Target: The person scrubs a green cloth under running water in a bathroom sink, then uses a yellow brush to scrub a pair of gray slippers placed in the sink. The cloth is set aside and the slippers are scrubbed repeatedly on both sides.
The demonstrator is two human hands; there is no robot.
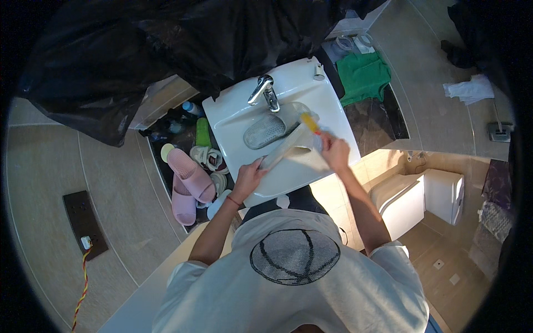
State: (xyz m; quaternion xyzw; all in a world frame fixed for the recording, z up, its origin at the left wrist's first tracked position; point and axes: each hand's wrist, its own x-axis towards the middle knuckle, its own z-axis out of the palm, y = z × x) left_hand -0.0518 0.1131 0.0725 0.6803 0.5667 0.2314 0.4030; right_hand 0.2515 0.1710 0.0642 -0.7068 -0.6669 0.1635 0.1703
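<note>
Over the white sink [333, 114] I hold a pale slide slipper [286, 145], tilted, with my left hand [248, 180] closed round its near-left end. My right hand [335, 152] is closed on a brush [308, 122] with a yellow part and a bit of red, which is at the slipper's far-right end. Motion smears the brush, and its handle is hidden in my fingers. Another grey slipper [264, 133] lies in the basin, sole down, below the chrome faucet [266, 94]; the held slipper partly covers it.
Pink slippers [191, 180], pale shoes [206, 158] and a green item [202, 132] crowd the dark counter left of the sink. A green cloth [363, 77] lies to the right. Black plastic sheeting [222, 39] hangs behind. A white toilet [397, 202] stands lower right.
</note>
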